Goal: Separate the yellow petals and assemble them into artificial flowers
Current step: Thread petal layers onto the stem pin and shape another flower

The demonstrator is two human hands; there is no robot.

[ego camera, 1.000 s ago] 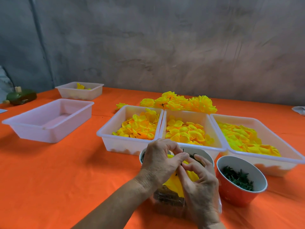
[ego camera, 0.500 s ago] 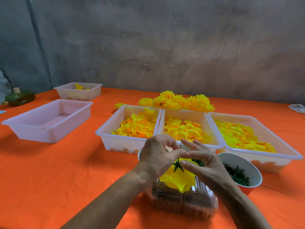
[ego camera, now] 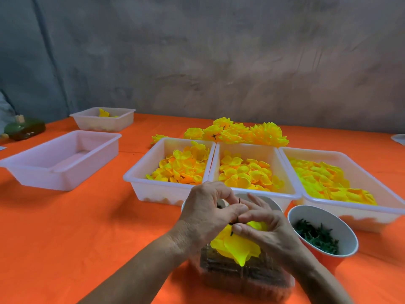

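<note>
Both hands meet over a clear box point(ego camera: 243, 275) near the table's front. My left hand point(ego camera: 206, 213) pinches a thin dark stem point(ego camera: 238, 210) that sticks up between its fingers. My right hand point(ego camera: 267, 227) pinches the yellow flower point(ego camera: 236, 246) at its green star-shaped base, petals hanging down. Behind them stand three white trays of yellow petals: left point(ego camera: 140, 183), middle point(ego camera: 291, 191), right point(ego camera: 385, 209). Finished yellow flowers point(ego camera: 236, 132) lie heaped beyond the trays.
A red bowl point(ego camera: 328, 260) of green pieces sits right of my hands; a second bowl point(ego camera: 271, 201) is partly hidden behind them. An empty white tray point(ego camera: 61, 159) and a smaller tray point(ego camera: 103, 119) stand at the left. A green object point(ego camera: 25, 128) lies at the far left edge.
My right hand's fingers, spread half a second ago, have closed onto the flower's base beside the left thumb. The flower hangs lower, over the clear box.
</note>
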